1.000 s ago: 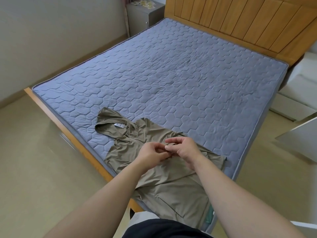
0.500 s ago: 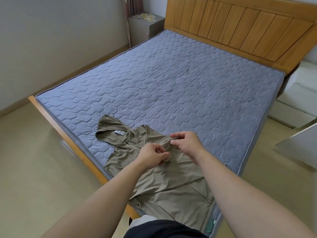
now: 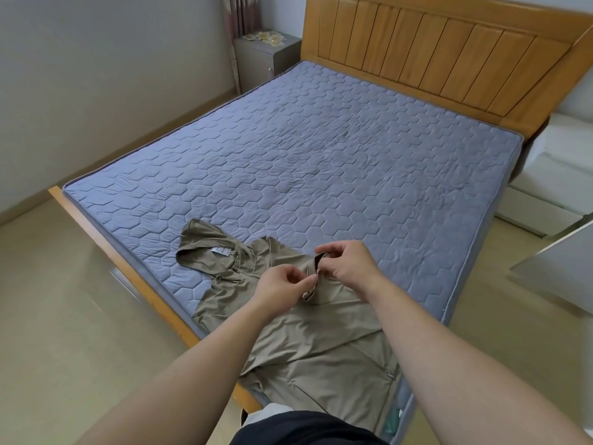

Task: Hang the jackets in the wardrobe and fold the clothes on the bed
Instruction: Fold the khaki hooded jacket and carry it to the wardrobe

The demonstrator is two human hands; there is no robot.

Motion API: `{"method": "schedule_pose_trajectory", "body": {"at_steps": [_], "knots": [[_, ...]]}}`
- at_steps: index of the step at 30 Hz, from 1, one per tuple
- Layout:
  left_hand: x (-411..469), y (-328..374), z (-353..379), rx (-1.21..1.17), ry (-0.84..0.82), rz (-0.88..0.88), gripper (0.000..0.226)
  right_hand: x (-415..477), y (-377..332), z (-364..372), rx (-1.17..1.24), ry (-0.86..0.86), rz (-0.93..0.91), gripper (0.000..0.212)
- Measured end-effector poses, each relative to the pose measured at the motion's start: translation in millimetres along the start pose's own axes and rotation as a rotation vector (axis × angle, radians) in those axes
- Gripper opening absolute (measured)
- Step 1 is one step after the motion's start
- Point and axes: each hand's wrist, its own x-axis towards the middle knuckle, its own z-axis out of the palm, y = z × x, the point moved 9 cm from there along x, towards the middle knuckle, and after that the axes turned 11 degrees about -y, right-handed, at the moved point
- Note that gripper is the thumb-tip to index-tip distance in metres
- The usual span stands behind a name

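While they met just below the middle of the frame, the left hand [image 3: 282, 285] pinched a raised fold of the jacket [image 3: 321, 348] between thumb and curled fingers, and the right hand [image 3: 349, 264] pinched the same fold from the other side, close to the left. The khaki jacket lay spread on the near corner of the bed [image 3: 321, 149], in the lower middle of the frame, its hood [image 3: 205, 245] pointing left and its hem reaching the mattress edge. A wooden headboard [image 3: 449, 59] stood at the upper right, and a grey nightstand [image 3: 266, 59] at the top centre.
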Motion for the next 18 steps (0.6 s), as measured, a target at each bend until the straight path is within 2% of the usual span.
{"method": "schedule_pose_trajectory", "body": {"at_steps": [3, 7, 9, 11, 13, 15, 18], "knots": [[-2.3, 9.1, 0.4, 0.039, 0.046, 0.053, 0.042, -2.8, -6.2, 1.8, 0.034, -0.001, -0.022, 0.03], [-4.4, 26.9, -2.8, 0.169, 0.108, 0.131, 0.019, -7.4, -11.8, 1.4, 0.01, -0.009, -0.046, 0.028], [-5.7, 32.6, -5.0, 0.17, 0.112, 0.145, 0.024, -9.1, -13.4, 1.1, 0.002, -0.012, -0.056, 0.028], [-5.0, 39.9, -7.4, 0.199, 0.1, 0.176, 0.039, -9.4, -14.6, 1.6, -0.012, -0.024, -0.064, 0.028], [-1.1, 53.6, -8.5, 0.335, 0.074, 0.254, 0.051, -9.0, -17.0, 3.1, -0.047, -0.047, -0.068, 0.029], [2.3, 66.3, -10.9, 0.453, 0.037, 0.296, 0.051, -9.4, -19.2, 5.7, -0.068, -0.075, -0.068, 0.031], [8.3, 73.9, -18.1, 0.495, -0.037, 0.227, 0.037, -9.6, -18.6, 5.4, -0.062, -0.074, -0.073, 0.035]]}}
